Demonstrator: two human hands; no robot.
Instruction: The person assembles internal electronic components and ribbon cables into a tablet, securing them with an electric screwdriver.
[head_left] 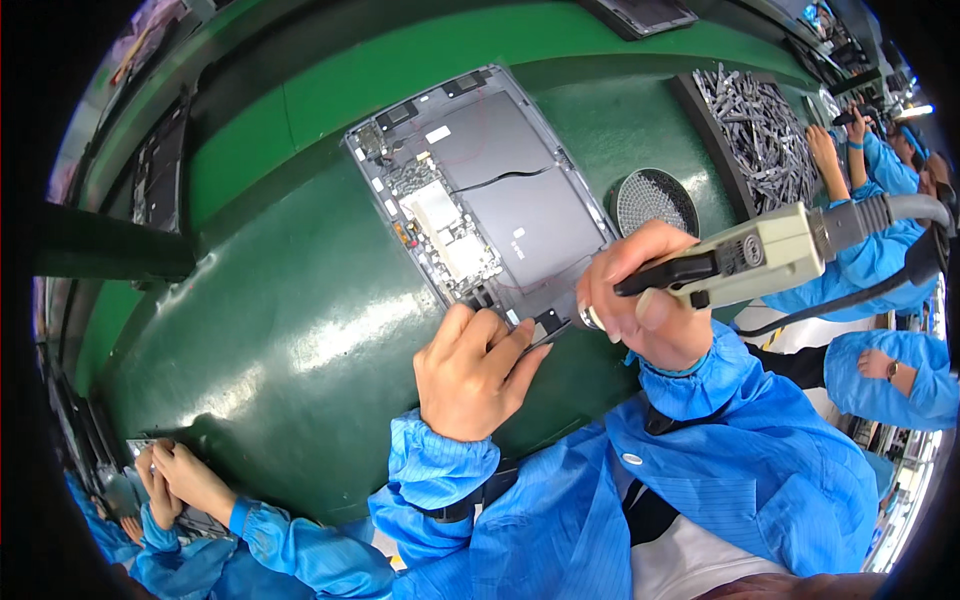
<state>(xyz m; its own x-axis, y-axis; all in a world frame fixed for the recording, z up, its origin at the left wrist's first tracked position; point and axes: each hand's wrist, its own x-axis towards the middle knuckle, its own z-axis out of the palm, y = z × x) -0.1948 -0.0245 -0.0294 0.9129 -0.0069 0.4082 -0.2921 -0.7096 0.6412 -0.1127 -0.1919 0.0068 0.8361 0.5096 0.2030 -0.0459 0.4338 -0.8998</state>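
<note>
An opened tablet [540, 225] lies at a slant on the green bench, with its circuit board [440, 225], dark battery area and a black cable [505, 178] showing. My left hand [475, 365] is closed on its near edge, fingertips and thumb around the corner by a small black part [547, 322]. In my right hand [650, 295] is a beige electric screwdriver [770, 255] with a black lever. Its tip end points down at the tablet's near right corner; my fingers hide much of it, and I cannot tell whether the tip touches.
Beyond my right hand stands a round dish [690, 212] of small pieces, probably screws. A dark tray [712, 148] heaped with thin black parts is farther right. A co-worker's hands [180, 478] are at lower left, another's [828, 165] at far right. The screwdriver's cable [920, 208] runs right.
</note>
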